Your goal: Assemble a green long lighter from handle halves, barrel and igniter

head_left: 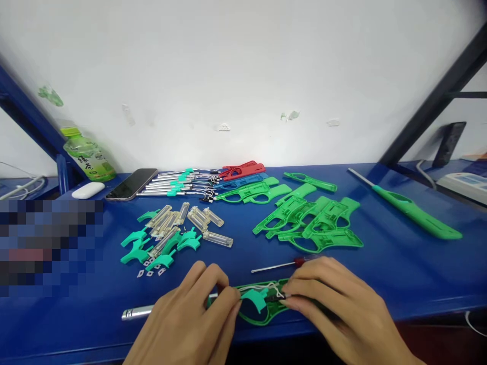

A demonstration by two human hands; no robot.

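A green half casing of a long-nosed lighter [262,321] lies near the table's front edge, between my hands. Its silver metal tube [137,313] sticks out past my left hand [194,317], whose thumb and fingers pinch the casing's front end around the tube. A teal trigger [255,299] sits at the casing's finger loop, with a white wire [266,286] running above it. My right hand [335,304] pinches a small black part [274,298] with the wire at the handle end; the fingers partly cover it. Just behind my right hand lies a screwdriver [274,267].
Clear fuel tanks [198,219], loose teal triggers [133,253] and small white pieces [150,268] lie at left. Green casings [323,241] are piled at right, beside an assembled lighter [414,210]. Behind are metal tubes [163,187], red casings [243,171], a phone [133,183] and a bottle [89,157].
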